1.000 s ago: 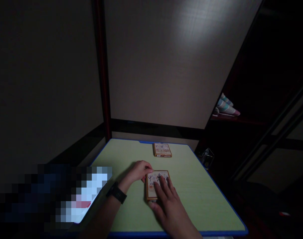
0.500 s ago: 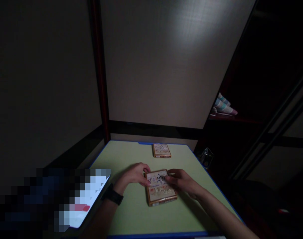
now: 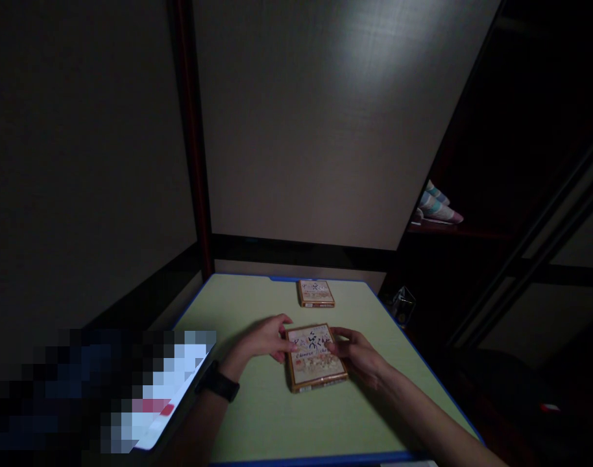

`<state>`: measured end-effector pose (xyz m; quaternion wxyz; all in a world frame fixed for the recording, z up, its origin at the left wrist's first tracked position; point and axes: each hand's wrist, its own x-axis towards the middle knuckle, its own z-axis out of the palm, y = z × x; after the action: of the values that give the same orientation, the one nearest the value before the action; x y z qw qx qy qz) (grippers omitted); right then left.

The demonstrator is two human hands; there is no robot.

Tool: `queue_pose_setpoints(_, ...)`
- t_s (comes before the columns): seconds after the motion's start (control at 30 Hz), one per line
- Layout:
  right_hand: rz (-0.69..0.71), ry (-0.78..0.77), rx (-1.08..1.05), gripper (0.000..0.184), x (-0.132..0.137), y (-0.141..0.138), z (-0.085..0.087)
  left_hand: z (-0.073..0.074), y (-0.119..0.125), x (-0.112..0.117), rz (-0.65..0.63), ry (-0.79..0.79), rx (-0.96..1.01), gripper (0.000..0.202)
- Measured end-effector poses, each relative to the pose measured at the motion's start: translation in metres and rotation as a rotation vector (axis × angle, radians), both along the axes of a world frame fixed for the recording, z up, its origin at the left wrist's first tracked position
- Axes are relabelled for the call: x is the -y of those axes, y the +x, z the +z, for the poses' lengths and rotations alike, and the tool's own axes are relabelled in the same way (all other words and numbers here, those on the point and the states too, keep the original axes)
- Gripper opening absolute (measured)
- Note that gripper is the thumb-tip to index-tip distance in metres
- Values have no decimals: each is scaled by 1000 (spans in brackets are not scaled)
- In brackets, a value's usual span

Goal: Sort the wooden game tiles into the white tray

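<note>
Two boxes [image 3: 318, 371] [image 3: 316, 294]; two hands [image 3: 266, 338] [image 3: 361, 355]; one table [image 3: 257, 421]; one black wristband [image 3: 219, 384]; one dark-red post [image 3: 193, 130].

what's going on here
A person is holding a flat box by its two sides, the left hand on one and the right hand on the other, with its printed face up. Beyond it, a similar box lies near the far edge of the green table. Whether the held one is fully lifted is hard to tell.
</note>
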<state>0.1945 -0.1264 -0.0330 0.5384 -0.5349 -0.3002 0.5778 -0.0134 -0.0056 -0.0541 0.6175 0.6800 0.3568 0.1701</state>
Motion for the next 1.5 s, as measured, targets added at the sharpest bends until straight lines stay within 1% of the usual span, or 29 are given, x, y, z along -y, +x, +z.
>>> queue_pose_setpoints(0.1,-94,61,-72,52,-3,0,-1,6,3,6,58,2,60,65)
queue_pose_setpoints(0.17,-146,94,-103,51,-8,1,-1,11,5,11,19,-71,113,63)
queue_pose_setpoints(0.23,-181,124,-124,49,-14,3,0,15,7,17,-48,-190,156,64)
queue_pose_setpoints(0.27,-195,134,-131,48,-17,4,0,16,8,19,-59,-237,176,65)
queue_pose_setpoints(0.33,-220,147,-143,50,-21,5,2,18,11,22,-25,-285,232,64)
queue_pose_setpoints(0.43,-252,170,-146,56,-21,4,2,17,15,25,37,-304,352,57)
queue_pose_setpoints(0.5,-259,179,-106,61,-17,1,-1,16,17,27,77,-326,397,54)
queue_pose_setpoints(0.6,-237,183,9,70,-12,-1,-9,12,20,29,144,-356,401,54)
queue_pose_setpoints(0.7,-234,222,101,75,-20,6,-14,10,28,27,175,-360,446,49)
queue_pose_setpoints(0.77,-227,242,148,70,-37,15,-12,13,40,20,222,-316,474,42)
queue_pose_setpoints(0.83,-209,238,211,61,-59,26,-5,19,56,6,307,-211,423,33)
queue_pose_setpoints(0.9,-210,203,312,52,-84,37,1,27,75,-12,402,-58,217,25)
queue_pose_setpoints(1.0,-228,165,401,46,-115,52,6,35,97,-38,436,13,66,22)
queue_pose_setpoints(1.07,-236,130,475,45,-128,61,4,36,104,-51,446,55,-36,25)
queue_pose_setpoints(1.17,-247,73,635,39,-136,73,-2,33,104,-62,432,139,-187,27)
queue_pose_setpoints(1.3,-261,34,834,32,-138,84,-8,30,93,-66,403,292,-335,31)
queue_pose_setpoints(1.4,-244,59,896,42,-142,84,-9,30,89,-68,415,421,-357,31)
queue_pose_setpoints(1.47,-232,98,903,48,-148,81,-11,29,92,-68,415,478,-327,32)
queue_pose_setpoints(1.5,-229,116,903,48,-150,79,-13,28,94,-68,407,496,-303,33)
